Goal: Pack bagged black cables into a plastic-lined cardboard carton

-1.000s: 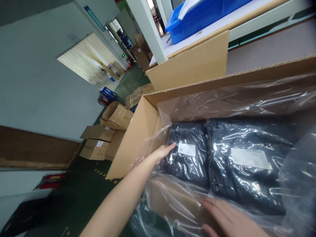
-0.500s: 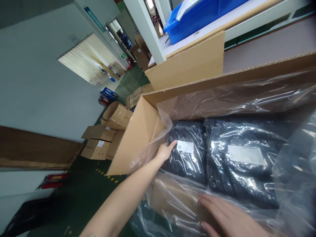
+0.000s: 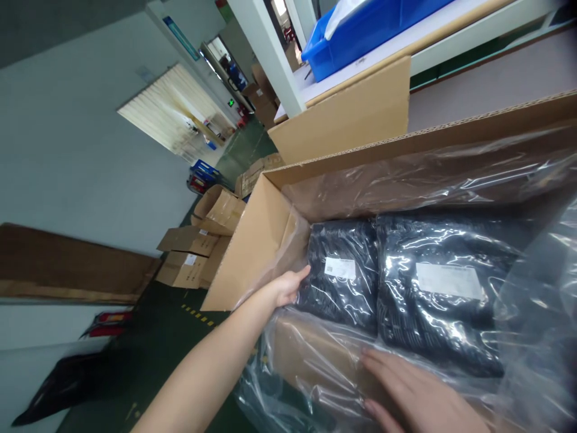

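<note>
Hands both at the open cardboard carton (image 3: 252, 240). Left hand (image 3: 288, 287) reaches in at the carton's left end, fingers loosely extended and uncurled, fingertips against the left edge of the left black bundle (image 3: 347, 276); nothing gripped. Right hand (image 3: 419, 397) lies flat, palm down, fingers spread, on the clear plastic liner (image 3: 315, 361) where it drapes over the carton's near wall; also gripping nothing.

Left black bundle sits at the carton's left end, wrapped in glossy clear film, with a small white label (image 3: 340, 267) on its top face. Touching it on the right is a second, larger black bundle (image 3: 451, 300), same wrap, bearing a wider white label (image 3: 448, 279). Both lie flat inside the liner, low in the carton. Print on the labels too small to read.

Liner bags up along the carton's far wall and billows at the right edge of view. Carton's far flap (image 3: 347, 114) stands upright.

Behind the carton, a long white surface (image 3: 406, 42) carries a blue plastic bin (image 3: 360, 30). To the left, on the dark green floor (image 3: 157, 337), several closed and half-open smaller cardboard boxes (image 3: 189, 252) stand in a cluster, well apart from the carton. Farther off, a doorway with a pale strip curtain (image 3: 175, 114). A dark sheet or bag (image 3: 63, 385) lies on the floor at lower left.
</note>
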Available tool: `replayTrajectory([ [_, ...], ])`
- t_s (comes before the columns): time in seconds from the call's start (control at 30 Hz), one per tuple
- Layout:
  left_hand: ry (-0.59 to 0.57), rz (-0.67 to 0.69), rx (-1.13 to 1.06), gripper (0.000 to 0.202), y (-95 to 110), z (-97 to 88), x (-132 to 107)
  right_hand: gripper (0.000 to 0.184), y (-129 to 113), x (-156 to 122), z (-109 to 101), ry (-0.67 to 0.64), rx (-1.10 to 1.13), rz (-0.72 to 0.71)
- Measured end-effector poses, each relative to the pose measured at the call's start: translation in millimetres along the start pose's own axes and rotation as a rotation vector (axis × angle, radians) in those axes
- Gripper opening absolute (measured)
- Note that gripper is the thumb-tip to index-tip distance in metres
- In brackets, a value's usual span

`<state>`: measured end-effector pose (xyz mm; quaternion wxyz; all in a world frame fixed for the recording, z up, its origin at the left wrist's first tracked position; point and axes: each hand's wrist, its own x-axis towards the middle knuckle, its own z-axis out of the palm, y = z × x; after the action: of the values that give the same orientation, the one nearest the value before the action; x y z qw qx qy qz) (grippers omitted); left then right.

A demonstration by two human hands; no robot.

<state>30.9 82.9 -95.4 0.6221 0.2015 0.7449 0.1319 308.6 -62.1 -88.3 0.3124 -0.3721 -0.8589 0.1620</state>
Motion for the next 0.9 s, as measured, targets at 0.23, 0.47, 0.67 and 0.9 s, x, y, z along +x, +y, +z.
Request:
replayTrajectory([
  [0.23,-0.024,0.048,0.062,0.061,-11.0,5.6,-6.7,0.037,1.4,-0.4,0.4,-0.002,0.040,0.007],
  [0.47,-0.106,0.038,0.029,0.064,-7.6,2.4,-10.1,0.034,1.4,1.2,-1.7,-0.018,0.090,0.030],
  [0.67,-0.098,-0.035,0.038,0.047,-6.1,5.5,-6.5,0.036,-1.4,4.2,-4.2,-0.017,0.093,0.063],
  [0.9,-0.031,0.019,0.071,0.020,54.4,3.7,-36.0,0.034,-2.2,-5.8,-8.4,-0.067,0.272,0.219],
])
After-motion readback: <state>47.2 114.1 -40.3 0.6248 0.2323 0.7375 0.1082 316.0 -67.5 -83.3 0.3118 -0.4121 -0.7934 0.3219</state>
